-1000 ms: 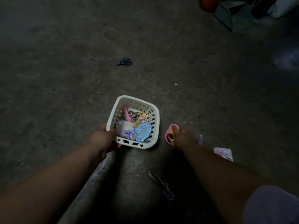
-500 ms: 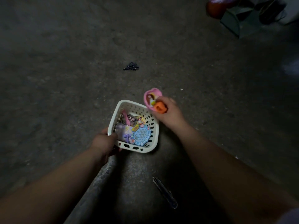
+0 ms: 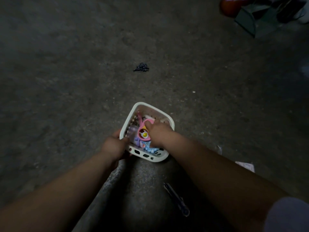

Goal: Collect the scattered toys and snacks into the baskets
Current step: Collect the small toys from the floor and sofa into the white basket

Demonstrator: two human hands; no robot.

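I see a rough grey concrete floor (image 3: 66, 84). On it lie a small black toy (image 3: 141, 67), a slim dark object (image 3: 176, 199) nearer me, a pale packet (image 3: 245, 165) at right, and the white basket (image 3: 151, 110) between them.

**Dim concrete floor, clutter in the far right corner**

A rough grey concrete floor (image 3: 83, 81) fills nearly everything, mottled and gritty. The light is weak, and the edges sink into dark. A pale raised ridge (image 3: 113, 178) slants toward the near edge. At the far right corner sit a red-orange rounded object (image 3: 230, 7) and a grey-green angular box (image 3: 250, 22), both blurred.
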